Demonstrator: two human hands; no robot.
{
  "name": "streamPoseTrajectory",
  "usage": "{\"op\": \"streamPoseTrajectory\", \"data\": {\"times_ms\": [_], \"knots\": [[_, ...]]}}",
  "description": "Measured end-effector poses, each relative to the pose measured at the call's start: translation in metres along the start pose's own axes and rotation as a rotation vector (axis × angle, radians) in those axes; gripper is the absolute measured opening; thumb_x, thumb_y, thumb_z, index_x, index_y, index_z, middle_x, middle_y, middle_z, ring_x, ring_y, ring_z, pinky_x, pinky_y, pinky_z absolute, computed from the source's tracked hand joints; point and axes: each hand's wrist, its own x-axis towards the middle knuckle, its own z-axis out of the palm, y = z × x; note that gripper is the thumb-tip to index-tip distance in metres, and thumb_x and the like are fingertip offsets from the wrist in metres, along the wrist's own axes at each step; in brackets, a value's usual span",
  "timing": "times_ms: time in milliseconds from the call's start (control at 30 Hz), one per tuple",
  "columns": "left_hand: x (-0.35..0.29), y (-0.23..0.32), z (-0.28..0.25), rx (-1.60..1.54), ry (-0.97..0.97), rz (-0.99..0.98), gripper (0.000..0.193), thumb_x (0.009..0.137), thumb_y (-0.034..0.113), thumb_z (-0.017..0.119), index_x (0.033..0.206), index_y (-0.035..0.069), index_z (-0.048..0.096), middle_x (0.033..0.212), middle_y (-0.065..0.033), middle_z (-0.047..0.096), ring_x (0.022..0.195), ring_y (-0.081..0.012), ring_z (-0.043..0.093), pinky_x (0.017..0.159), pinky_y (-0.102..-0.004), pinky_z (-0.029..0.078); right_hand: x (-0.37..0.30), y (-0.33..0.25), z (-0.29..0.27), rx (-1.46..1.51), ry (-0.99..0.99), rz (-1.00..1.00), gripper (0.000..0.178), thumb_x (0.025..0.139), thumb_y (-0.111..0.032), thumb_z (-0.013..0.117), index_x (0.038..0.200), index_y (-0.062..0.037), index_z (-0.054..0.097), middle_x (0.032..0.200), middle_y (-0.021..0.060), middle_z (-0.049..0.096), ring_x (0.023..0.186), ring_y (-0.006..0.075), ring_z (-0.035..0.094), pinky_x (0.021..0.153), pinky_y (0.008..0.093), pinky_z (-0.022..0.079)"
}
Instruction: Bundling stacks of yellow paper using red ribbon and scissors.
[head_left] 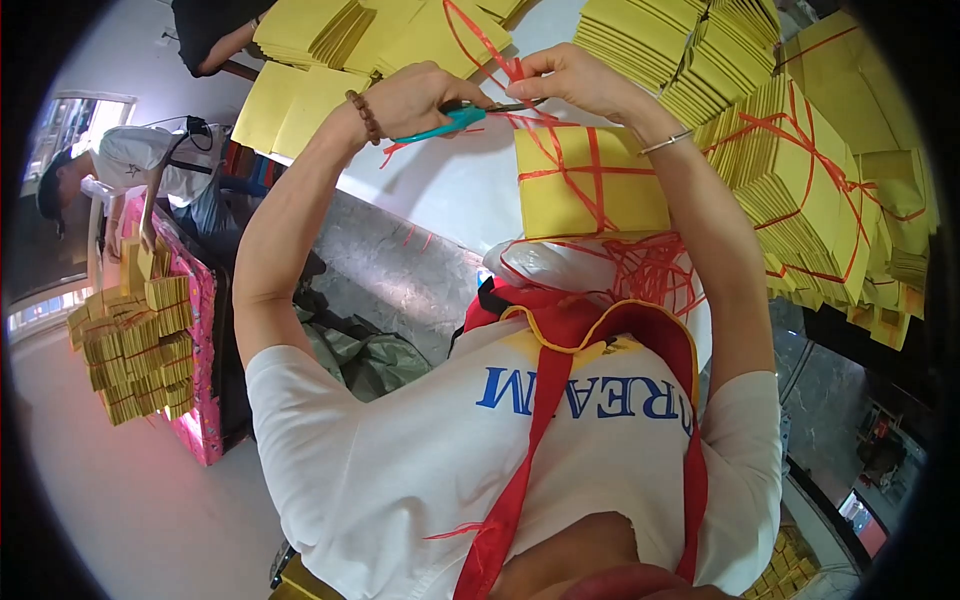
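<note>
My left hand (412,100), with a beaded bracelet at the wrist, is closed round the teal-handled scissors (447,124). Their dark blades reach toward my right hand (580,82), which wears a metal bangle. Thumb and fingers of that hand pinch a red plastic string (514,72) close to the blades. Whether the blades touch the string I cannot tell. Just below both hands stands a bundle of yellow paper envelopes or sheets (545,205), bound crosswise with red string.
A heap of red string (655,270) lies beside the bundle on the white table (420,185). Yellow stacks (640,40) crowd the far side, and tied bundles (810,190) stand at the right. At left, another person (170,160) stands by a pink-covered table (208,400) with several bundles.
</note>
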Motion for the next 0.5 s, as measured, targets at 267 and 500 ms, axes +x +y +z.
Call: {"op": "streamPoseTrajectory", "data": {"times_ms": [267, 500], "knots": [[0.039, -0.037, 0.024, -0.134, 0.04, -0.257, 0.034, 0.075, 0.027, 0.062, 0.102, 0.007, 0.059, 0.081, -0.0107, 0.063, 0.074, -0.0207, 0.06, 0.065, -0.0311, 0.046, 0.004, 0.004, -0.033, 0.03, 0.315, -0.035, 0.024, 0.08, -0.027, 0.061, 0.07, -0.0052, 0.059, 0.066, -0.0042, 0.05, 0.066, 0.0037, 0.042, 0.064, 0.0214, 0.034], [0.135, -0.108, 0.11, 0.061, 0.355, -0.478, 0.036, 0.075, 0.032, 0.058, 0.103, 0.009, 0.058, 0.088, -0.0152, 0.063, 0.084, -0.0265, 0.061, 0.074, -0.0354, 0.047, 0.007, -0.025, -0.044, 0.07, 0.543, 0.016, 0.019, 0.079, -0.021, 0.062, 0.072, -0.0042, 0.062, 0.067, -0.0024, 0.056, 0.063, 0.0066, 0.046, 0.06, 0.0221, 0.038]]}}
